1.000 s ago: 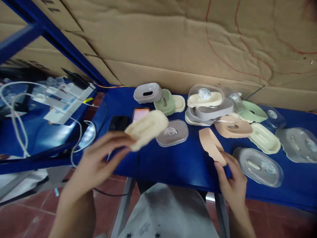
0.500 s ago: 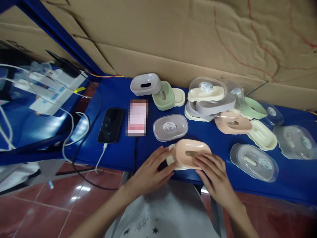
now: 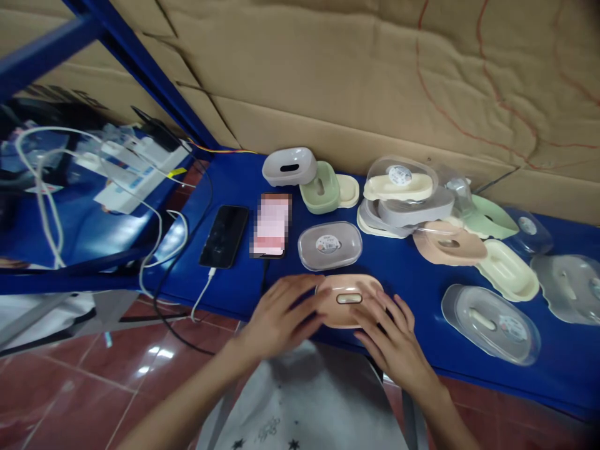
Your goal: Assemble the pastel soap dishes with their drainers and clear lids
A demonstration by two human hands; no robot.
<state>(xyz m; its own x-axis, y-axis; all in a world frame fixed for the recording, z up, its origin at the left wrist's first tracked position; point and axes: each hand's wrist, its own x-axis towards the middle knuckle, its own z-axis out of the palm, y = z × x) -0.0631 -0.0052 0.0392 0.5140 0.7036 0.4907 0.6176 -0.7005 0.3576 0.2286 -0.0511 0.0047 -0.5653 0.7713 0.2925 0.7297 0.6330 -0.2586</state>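
A peach soap dish [image 3: 335, 312] lies at the table's near edge, and a cream strip fills the slot in its middle. My left hand [image 3: 284, 312] grips its left end, fingers over the rim. Around the right end is my right hand [image 3: 391, 328], fingertips on the rim and thumb at the near side. Both hands hide parts of the dish's ends. Just beyond it rests a clear oval lid [image 3: 330, 245] with a round label.
Stacked soap dishes and lids [image 3: 412, 203] spread along the back right. A lidded dish [image 3: 490, 324] stands to my right. Grey [image 3: 289, 167] and green [image 3: 321, 187] trays are at the back. Two phones [image 3: 224, 236] and cables lie left, near a power strip [image 3: 140, 165].
The peach tray has shifted left over the cream base, whose raised strip now shows in the slot. My right hand's fingers have spread. The view has turned slightly left.
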